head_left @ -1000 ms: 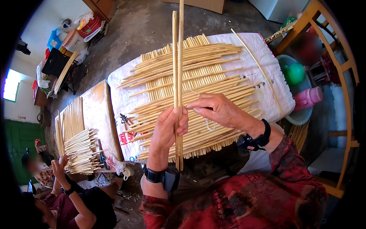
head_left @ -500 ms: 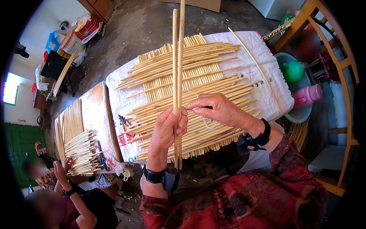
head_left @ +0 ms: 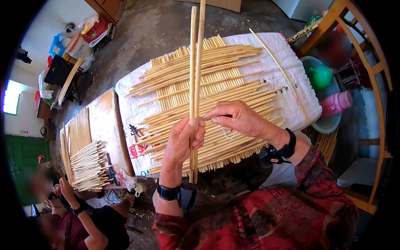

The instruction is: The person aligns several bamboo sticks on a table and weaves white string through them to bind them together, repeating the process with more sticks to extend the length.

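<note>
My left hand (head_left: 182,137) is closed around two long pale stalks (head_left: 193,62) that stand side by side, pointing away from me over the table. Beside its fingertips, my right hand (head_left: 241,117) is closed with thumb and forefinger pinched on a thin white thread (head_left: 228,135). The thread touches the stalks near my left fingers and hangs in a loose loop below my right hand. Whether a needle is in the pinch is too small to tell. Under both hands lie loose stalks (head_left: 225,139) in rows, and beyond them more stalks cross a mat of close-set stalks (head_left: 218,89).
A white printed sheet (head_left: 300,89) covers the table, with a single stalk (head_left: 277,68) lying on it. A second table (head_left: 102,121) at left bears stalk bundles and scissors (head_left: 111,170). Co-workers sit lower left. A basin (head_left: 318,125) and a wooden frame (head_left: 377,125) are at right.
The two upright stalks have shifted slightly to the right at their tops. My hands keep nearly the same hold. At lower left, a co-worker's head and hands have moved.
</note>
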### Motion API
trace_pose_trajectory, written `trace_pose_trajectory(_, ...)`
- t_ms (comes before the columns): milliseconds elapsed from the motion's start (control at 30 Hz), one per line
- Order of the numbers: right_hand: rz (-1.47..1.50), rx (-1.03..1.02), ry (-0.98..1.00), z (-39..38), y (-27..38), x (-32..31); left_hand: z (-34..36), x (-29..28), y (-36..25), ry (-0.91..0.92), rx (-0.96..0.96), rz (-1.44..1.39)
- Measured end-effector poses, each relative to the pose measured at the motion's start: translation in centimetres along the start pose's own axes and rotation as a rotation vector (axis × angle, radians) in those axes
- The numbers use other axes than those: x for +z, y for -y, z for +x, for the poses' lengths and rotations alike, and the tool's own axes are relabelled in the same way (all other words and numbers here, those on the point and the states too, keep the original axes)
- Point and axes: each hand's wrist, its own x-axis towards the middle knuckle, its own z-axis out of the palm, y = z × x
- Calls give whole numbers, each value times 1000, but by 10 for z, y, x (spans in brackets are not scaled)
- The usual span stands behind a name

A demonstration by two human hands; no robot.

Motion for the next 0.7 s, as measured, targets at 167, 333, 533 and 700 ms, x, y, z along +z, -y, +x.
trace_pose_trajectory(167,-70,-92,-25,-2,0,0,-1,3,0,8,2,50)
trace_pose_trajectory(333,-123,-146,-105,-4,-7,7,1,6,4,-68,-32,268)
trace_pose_trajectory(533,-141,-159,-115,-2,-11,8,1,6,6,-43,-24,177)
trace_pose_trajectory(700,-172,-180,-99,-7,-10,6,-1,3,4,-41,-16,301)
